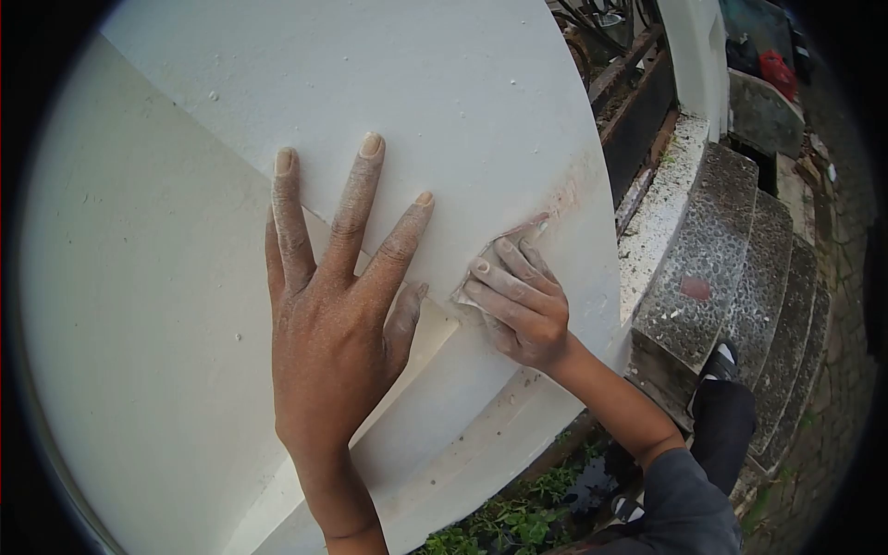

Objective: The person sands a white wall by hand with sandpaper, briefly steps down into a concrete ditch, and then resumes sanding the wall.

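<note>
My left hand [338,314] lies on the white painted surface [444,102], its fingers spread and coated with pale dust. To its right, my right hand [520,301] is closed over a folded piece of sandpaper [499,233] and presses it against the same surface. Only the sandpaper's dusty, reddish-edged upper rim shows, with the rest hidden under the fingers. White powder covers those fingers too. Just above the sandpaper is a scuffed pinkish streak [566,192] on the paint.
Below the right arm are curved stone steps [708,250], with a shoe [720,361] resting on them. Green plants [518,513] grow under the white structure's lower edge. A dark slatted fence [638,116] and a red bag [778,74] lie farther back.
</note>
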Available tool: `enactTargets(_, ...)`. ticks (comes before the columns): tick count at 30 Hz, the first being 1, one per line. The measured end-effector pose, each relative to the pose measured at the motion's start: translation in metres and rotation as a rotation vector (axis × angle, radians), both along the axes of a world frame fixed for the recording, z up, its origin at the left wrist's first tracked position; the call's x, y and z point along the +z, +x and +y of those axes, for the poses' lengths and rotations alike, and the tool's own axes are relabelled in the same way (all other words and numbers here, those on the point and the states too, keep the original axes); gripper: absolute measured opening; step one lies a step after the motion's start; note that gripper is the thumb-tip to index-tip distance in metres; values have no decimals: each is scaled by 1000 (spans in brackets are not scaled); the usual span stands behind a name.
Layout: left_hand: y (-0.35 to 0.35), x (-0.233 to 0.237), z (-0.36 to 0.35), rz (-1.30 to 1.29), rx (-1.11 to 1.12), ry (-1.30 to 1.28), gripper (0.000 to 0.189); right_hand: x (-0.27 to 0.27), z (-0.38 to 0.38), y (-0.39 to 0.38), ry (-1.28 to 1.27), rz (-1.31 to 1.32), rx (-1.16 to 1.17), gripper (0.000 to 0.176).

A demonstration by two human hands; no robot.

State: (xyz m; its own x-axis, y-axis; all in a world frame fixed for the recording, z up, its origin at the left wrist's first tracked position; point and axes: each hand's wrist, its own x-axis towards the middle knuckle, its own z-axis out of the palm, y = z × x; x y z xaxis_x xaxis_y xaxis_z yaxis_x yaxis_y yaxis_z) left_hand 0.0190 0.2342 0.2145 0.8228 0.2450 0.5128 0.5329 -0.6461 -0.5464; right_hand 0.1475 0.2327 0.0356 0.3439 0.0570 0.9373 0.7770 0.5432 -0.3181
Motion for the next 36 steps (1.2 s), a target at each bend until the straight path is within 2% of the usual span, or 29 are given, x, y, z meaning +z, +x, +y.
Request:
enactTargets(2, 0, 4, 1, 7, -3, 7, 65, 9, 8, 10, 7, 147, -126, 28)
enactTargets(5, -3, 1, -1, 11, -7, -16, 64, -14, -8, -18, -96, -148, -43, 29)
enactTargets(9, -6, 6, 1, 1, -33, -9, 64, -15, 0, -21, -53, -133, -36, 30)
enactTargets(10, -5, 4, 4, -18, -69, -13, 64, 10, -4, -21, -57, -135, -20, 27)
enactTargets(16, -6, 5, 6, -111, -154, -4, 64, -15, -1, -22, -75, -181, -21, 26)
enactTargets(18, -6, 3, 10, -140, -171, 20, 63, 7, -2, -25, -58, -182, -30, 25)
enactTargets(23, -5, 3, 9, -182, -178, -17, 61, -10, -3, -28, -86, -148, -38, 27)
enactTargets(25, -6, 4, 14, -236, -253, -22, 62, -11, 0, -33, -61, -128, -49, 26)
enactTargets(26, -4, 2, 16, -258, -293, -33, 63, 8, -3, -32, -65, -133, 5, 25)
enactTargets(31, -5, 5, 13, -263, -235, 9, 68, -16, -4, -32, -93, -92, -4, 26)
enactTargets(33, -5, 3, 13, -305, -245, -19, 71, -10, 0, -37, -45, -68, -28, 26)
enactTargets(34, -4, 1, 17, -330, -265, -33, 73, 11, -3, -36, -59, -80, -19, 24)
enactTargets(36, -2, 1, 20, -343, -268, -42, 76, 3, -4, -35, -80, -67, 5, 24)
